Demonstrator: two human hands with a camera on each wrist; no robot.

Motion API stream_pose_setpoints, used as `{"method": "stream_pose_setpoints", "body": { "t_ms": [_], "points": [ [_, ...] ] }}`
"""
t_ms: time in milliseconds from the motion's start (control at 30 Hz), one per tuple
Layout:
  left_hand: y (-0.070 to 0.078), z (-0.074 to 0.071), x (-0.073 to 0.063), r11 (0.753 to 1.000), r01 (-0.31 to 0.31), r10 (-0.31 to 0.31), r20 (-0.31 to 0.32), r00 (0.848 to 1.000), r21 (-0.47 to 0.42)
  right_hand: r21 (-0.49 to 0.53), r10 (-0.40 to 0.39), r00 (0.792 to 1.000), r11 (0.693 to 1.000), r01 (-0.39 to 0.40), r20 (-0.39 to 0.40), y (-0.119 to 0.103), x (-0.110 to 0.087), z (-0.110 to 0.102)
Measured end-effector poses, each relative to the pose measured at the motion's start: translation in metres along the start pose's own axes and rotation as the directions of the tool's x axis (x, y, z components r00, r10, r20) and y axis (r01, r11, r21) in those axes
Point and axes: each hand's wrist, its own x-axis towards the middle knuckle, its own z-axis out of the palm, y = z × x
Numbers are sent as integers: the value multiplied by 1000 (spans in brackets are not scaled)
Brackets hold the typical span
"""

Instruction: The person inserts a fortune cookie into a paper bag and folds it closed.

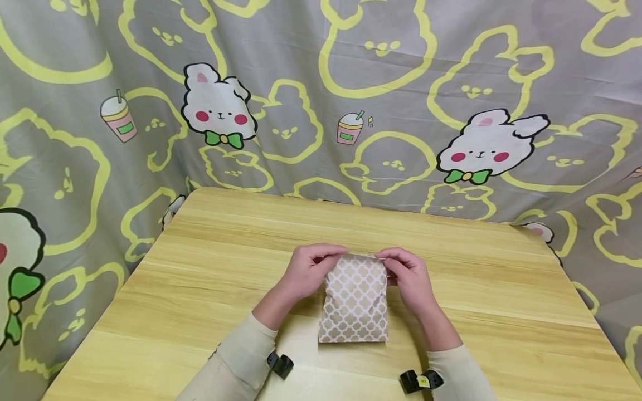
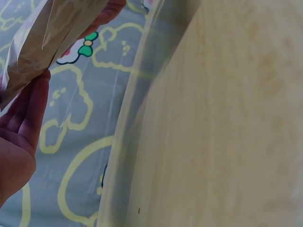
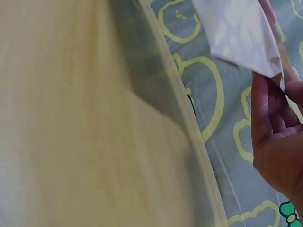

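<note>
Between both hands is a small brown paper bag (image 1: 356,303) with a white lattice print, its bottom edge toward the person. The left hand (image 1: 308,270) pinches its upper left corner, thumb against the near face. At the upper right corner the right hand (image 1: 408,275) pinches the paper in the same way. In the left wrist view, the bag's side (image 2: 33,52) rises above the fingers of the left hand (image 2: 21,127). A pale, patterned face of the bag (image 3: 241,35) shows over the right hand (image 3: 279,123). Whatever the bag contains is hidden.
The hands work over a wooden table (image 1: 225,239) with a light grain. A grey curtain (image 1: 301,50) printed with rabbits and yellow outlines hangs behind it and along the sides. Black camera straps, left (image 1: 281,365) and right (image 1: 420,381), sit at the sleeves.
</note>
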Motion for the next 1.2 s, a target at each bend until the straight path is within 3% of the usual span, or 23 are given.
{"method": "stream_pose_setpoints", "body": {
  "t_ms": [100,267,467,600,767,900,1033,1200],
  "points": [
    [-12,0,1,1000,1,0,29,1000,-10,5,28,999,1000,-28,18,-1,0,-1],
    [-15,-2,1,1000,-11,11,85,996,-5,22,66,997,998,-66,34,-1,2,-1],
    [-15,-2,1,989,-90,81,85,993,114,-56,-33,998,998,36,51,2,0,2],
    [-16,0,1,982,-97,88,64,994,164,-54,-63,997,996,66,54,5,0,3],
    [-15,2,0,990,14,-18,22,1000,139,-69,-88,994,993,92,68,3,-2,6],
    [-11,6,0,985,109,-117,56,992,133,-83,-68,995,994,74,75,1,-3,10],
    [-8,9,-1,974,139,-158,97,983,178,-136,-56,996,989,66,73,2,-4,11],
    [-6,10,-1,969,151,-177,119,977,197,-211,-98,989,970,119,110,-2,-5,14]
  ]
}}
